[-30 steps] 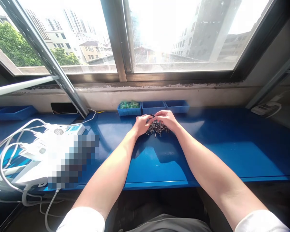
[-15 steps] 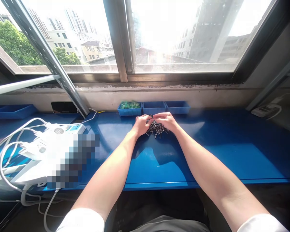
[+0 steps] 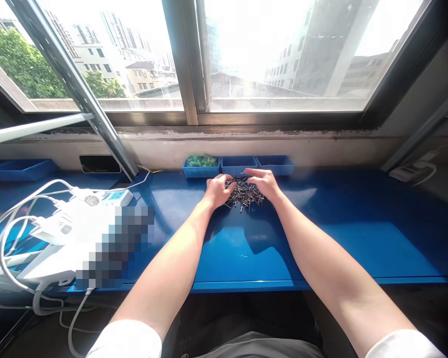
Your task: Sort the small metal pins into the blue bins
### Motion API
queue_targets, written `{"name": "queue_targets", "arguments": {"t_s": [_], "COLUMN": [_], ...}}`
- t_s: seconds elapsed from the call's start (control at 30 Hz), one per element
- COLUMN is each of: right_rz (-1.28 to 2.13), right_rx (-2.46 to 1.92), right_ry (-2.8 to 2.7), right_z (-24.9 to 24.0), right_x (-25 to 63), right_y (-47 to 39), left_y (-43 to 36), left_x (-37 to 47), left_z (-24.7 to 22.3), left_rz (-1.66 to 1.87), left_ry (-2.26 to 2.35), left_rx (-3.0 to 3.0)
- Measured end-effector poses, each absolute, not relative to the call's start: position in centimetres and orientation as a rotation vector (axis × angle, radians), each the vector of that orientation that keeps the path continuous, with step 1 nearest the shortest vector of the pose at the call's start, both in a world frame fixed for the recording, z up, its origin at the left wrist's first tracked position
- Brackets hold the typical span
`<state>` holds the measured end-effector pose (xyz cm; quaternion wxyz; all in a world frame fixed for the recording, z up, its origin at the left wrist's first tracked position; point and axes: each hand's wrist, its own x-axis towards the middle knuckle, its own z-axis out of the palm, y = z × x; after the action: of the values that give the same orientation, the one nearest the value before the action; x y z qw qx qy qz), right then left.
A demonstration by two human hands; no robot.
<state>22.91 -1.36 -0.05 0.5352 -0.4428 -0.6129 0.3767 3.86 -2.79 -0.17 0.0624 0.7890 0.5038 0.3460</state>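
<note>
Your left hand [image 3: 218,191] hides part of the pile of metal pieces [image 3: 244,195], each too small to make out clearly. Whether your right hand [image 3: 264,184] pinches one, you cannot tell. A pixelated patch [image 3: 115,246] masks something beside the white plugs [image 3: 55,229]; the bottom edge cuts off your sleeves [image 3: 129,339].

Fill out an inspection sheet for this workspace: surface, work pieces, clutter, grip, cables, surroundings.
Surface: blue tabletop, part sunlit, part shadowed.
Work pieces: pile of thin metal pins; three blue bins behind it, the left one holding green pieces.
Clutter: white power strip and plugs, left.
Grip: left hand at the pile's left edge, hold unclear; right hand at its right, thumb and forefinger apart.
Cables: white cables looped at left, some hanging below the edge.
Surroundings: bright window behind, metal post at left.
</note>
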Motion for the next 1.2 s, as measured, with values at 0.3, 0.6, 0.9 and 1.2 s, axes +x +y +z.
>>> {"name": "queue_targets", "arguments": {"t_s": [0.3,0.6,0.9,1.2], "right_rz": [0.563,0.490,0.538,0.518], "right_rx": [-1.323,-1.442,-1.402,-1.387], "right_ry": [-1.216,-1.447,-1.665,-1.559], "right_z": [-1.4,-0.8,-1.4,-0.5], "right_x": [25.6,25.0,24.6,24.5], "right_y": [0.6,-0.6,-0.5,-1.5], "left_y": [-2.2,-2.3,-2.3,-1.9], "left_x": [3.4,3.6,3.7,3.5], "left_z": [-0.3,-0.4,-0.3,-0.7], "left_rz": [0.991,0.865,0.815,0.820], "left_ry": [1.801,1.831,1.896,1.860], "left_rx": [2.253,2.250,2.201,2.226]}}
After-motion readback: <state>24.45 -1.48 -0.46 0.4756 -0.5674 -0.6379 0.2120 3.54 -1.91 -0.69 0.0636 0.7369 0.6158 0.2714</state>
